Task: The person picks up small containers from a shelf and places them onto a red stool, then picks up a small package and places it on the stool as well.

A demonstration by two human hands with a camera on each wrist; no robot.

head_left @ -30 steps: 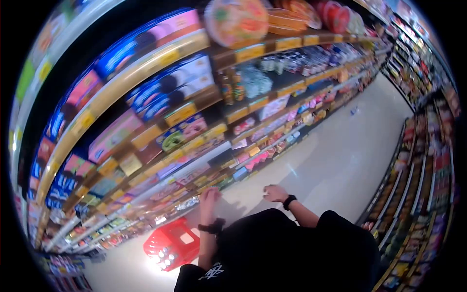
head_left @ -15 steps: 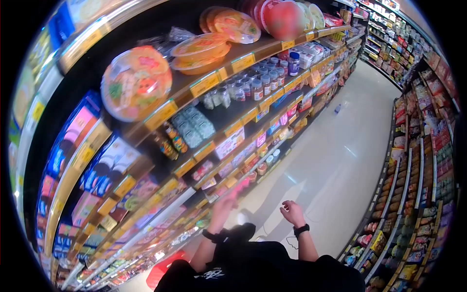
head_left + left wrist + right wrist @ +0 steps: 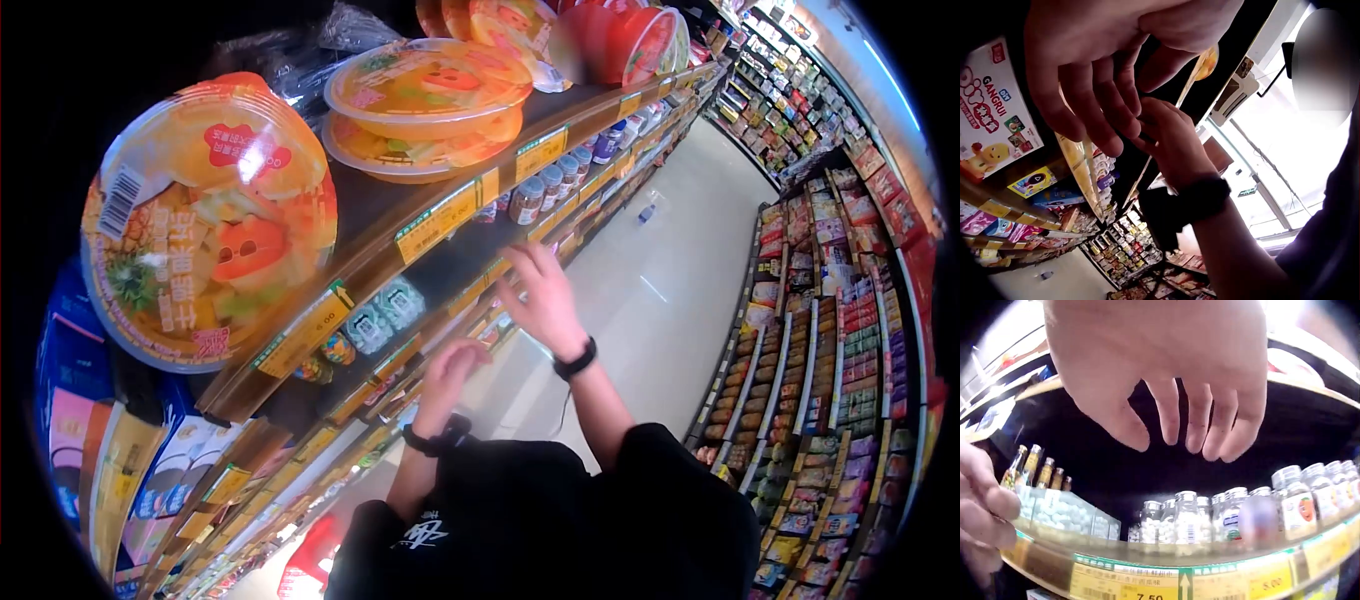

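The right hand reaches with fingers spread, empty, toward the jars on the shelf just below its fingertips. The left hand hangs lower, loosely curled, holding nothing. The jars look small, rigid, smooth, probably light; best gripped around the body.

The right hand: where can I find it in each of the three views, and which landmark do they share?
Head view: the right hand is raised at centre, fingers spread toward the shelf of jars.
Left wrist view: it is at centre, beyond the left hand, black wristband below it.
Right wrist view: it fills the top, fingers hanging open above the jars.
Shared landmark: the yellow price-tag strip along the shelf edge.
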